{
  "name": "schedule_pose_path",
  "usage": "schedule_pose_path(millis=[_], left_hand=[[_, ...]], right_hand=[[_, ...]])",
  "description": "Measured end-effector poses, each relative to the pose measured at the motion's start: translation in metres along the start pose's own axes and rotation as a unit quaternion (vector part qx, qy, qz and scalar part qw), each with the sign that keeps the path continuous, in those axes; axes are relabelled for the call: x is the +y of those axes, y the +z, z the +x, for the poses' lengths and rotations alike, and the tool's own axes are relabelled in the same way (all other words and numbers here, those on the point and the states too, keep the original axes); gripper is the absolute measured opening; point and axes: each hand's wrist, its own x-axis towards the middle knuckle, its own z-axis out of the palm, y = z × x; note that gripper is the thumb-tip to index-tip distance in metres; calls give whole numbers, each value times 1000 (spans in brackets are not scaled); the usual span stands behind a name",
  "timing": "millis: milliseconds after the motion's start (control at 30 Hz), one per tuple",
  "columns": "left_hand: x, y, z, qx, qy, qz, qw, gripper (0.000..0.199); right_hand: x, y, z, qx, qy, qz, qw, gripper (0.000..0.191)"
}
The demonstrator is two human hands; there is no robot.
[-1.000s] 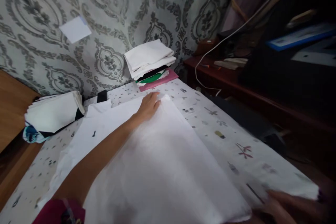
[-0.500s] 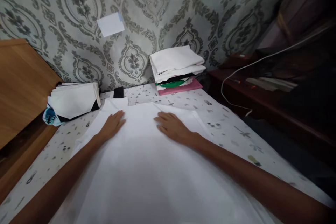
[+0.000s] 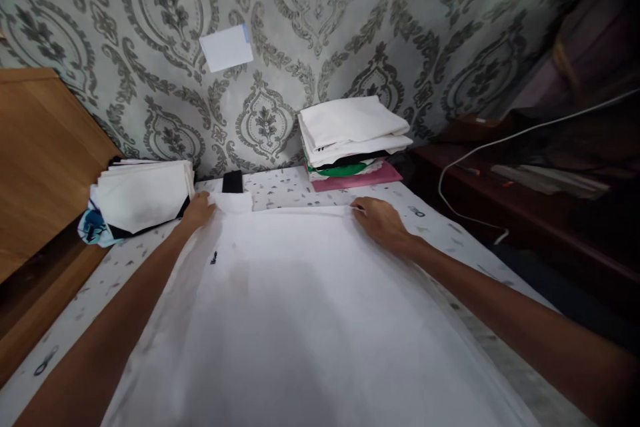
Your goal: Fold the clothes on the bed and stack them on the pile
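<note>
A white T-shirt (image 3: 280,307) with a small dark print on its left side is spread across the bed in front of me. Its far edge is gripped at two places. My left hand (image 3: 199,210) is closed on the far left corner, close to a folded stack. At the far right, my right hand (image 3: 381,221) pinches the edge between thumb and fingers. The cloth between both hands looks fairly straight. Its near end runs out of the bottom of the view.
Folded white clothes (image 3: 145,193) lie at the left by a wooden board (image 3: 45,160). Another folded pile (image 3: 355,121) stands against the patterned wall (image 3: 265,117). A small black item (image 3: 233,181) lies between them. A white cable (image 3: 467,150) hangs at the right.
My hands were lying flat on the shirt; now they have moved apart and closed on its far edge. The dark print has come into sight. The view has shifted slightly left.
</note>
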Motion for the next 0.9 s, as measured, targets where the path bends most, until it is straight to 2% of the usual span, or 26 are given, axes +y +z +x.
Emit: schedule_pose_path(millis=[67, 167, 300, 367, 467, 533, 600, 633, 700, 767, 800, 900], left_hand=[[0, 0, 18, -23, -32, 11, 999, 45], [-1, 1, 33, -53, -62, 30, 996, 45], [0, 0, 34, -69, -69, 51, 994, 31], [2, -3, 29, -65, -76, 57, 993, 32], [11, -9, 8, -24, -81, 56, 995, 42], [17, -10, -16, 38, -38, 55, 997, 48], [20, -6, -46, 77, 49, 41, 995, 50], [19, -2, -61, 72, 98, 23, 992, 51], [11, 9, -87, 39, 178, -22, 983, 53], [-2, 22, -103, 21, 203, -53, 978, 57], [-10, 27, -107, 19, 197, -60, 978, 58], [-31, 34, -108, 23, 164, -69, 984, 60]], right_hand=[[-1, -1, 13, 0, 29, 10, 1000, 30], [0, 3, 29, 2, 54, -2, 999, 29], [10, 11, 47, 20, 53, -48, 997, 31], [17, 11, 56, 26, 60, -69, 995, 32], [20, 5, 57, 57, 90, -66, 992, 35], [11, 3, 42, 94, 72, -38, 992, 36], [-4, 9, 14, 97, -17, 10, 995, 37], [-13, 14, -2, 75, -79, 41, 993, 39], [-27, 26, -31, -20, -236, 73, 969, 40], [-30, 34, -46, -66, -291, 74, 952, 45], [-27, 35, -47, -71, -283, 67, 954, 47], [1, 29, -27, -44, -190, 42, 980, 47]])
